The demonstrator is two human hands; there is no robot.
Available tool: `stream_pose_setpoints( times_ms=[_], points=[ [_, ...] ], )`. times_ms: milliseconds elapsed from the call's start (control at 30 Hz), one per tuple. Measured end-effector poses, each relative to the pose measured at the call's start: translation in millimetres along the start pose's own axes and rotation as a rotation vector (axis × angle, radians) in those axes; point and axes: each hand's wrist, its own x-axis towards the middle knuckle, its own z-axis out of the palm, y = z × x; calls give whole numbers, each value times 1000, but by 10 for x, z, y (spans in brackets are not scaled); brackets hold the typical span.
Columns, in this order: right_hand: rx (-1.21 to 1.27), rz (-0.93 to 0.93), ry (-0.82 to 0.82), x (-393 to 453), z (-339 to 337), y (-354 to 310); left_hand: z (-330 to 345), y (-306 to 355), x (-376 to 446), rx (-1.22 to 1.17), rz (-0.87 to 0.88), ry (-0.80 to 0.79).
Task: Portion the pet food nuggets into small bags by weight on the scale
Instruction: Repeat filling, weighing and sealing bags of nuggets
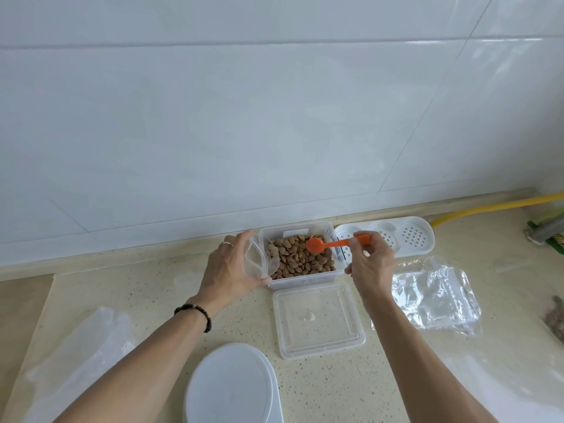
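My left hand (pixel 230 267) grips bag (pixel 256 261) beside tub (pixel 302 277); right hand (pixel 370 264) pinches spoon (pixel 332 244) over nuggets (pixel 300 259).

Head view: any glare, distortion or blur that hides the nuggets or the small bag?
Head view: even light; glare only on the wall tiles; wide-angle bending at the edges; nuggets and orange spoon sharp; small bag in the left hand clear, faint-edged.

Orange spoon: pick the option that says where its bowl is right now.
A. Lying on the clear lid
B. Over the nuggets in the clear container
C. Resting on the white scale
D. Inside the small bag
B: the right hand pinches the orange spoon by its handle, and its bowl is over the nuggets in the clear container, not in the small bag held by the left hand.
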Motion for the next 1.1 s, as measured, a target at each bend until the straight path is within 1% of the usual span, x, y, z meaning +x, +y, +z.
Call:
stream_pose_setpoints(
  times_ms=[167,233,300,433,567,633,767,833,933,1033,1100],
  points=[
    [-37,41,-222,-101,233,108,-4,21,5,46,6,0],
    [-42,104,-247,-110,291,121,-4,25,15,75,17,6],
    [-11,197,-202,-100,311,137,-11,26,13,101,24,11],
    [153,354,-83,-59,268,154,-36,9,17,122,46,38],
    [285,440,-34,-38,183,156,-79,21,74,209,66,90],
    [336,446,-31,-29,122,121,-94,49,108,259,52,83],
    [436,380,-54,-21,10,-116,-91,148,176,305,26,39],
    [420,299,-89,-38,-10,-260,-74,209,204,299,22,25],
    [228,70,-196,-128,1,-471,-54,301,217,181,-13,22],
    [46,-198,-384,-248,13,-653,-46,359,208,8,-52,20],
    [-5,-280,-457,-293,1,-727,-40,368,199,-43,-60,19]
  ],
)
